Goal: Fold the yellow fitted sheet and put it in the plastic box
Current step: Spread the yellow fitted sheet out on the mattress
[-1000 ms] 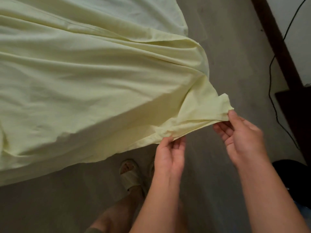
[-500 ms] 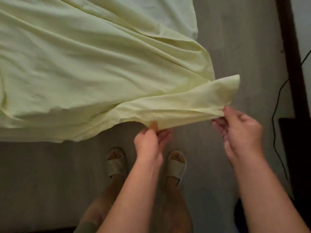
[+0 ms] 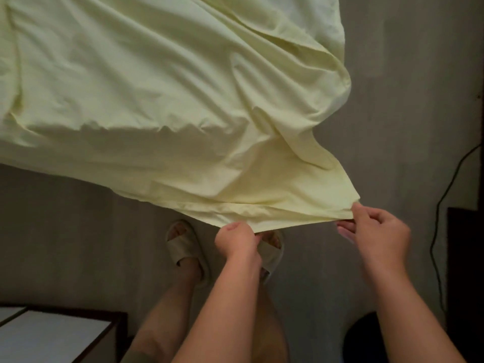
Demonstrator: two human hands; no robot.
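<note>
Yellow sheet, its edge now pulled straighter between left hand and right hand, both pinching it; folding barely begun.

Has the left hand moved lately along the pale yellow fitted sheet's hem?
Yes: pinching the yellow sheet, the left hand shifted leftward; the beige right sandal it mostly covered now shows.

No readable text, label, brand, number or sign shows anywhere.
</note>
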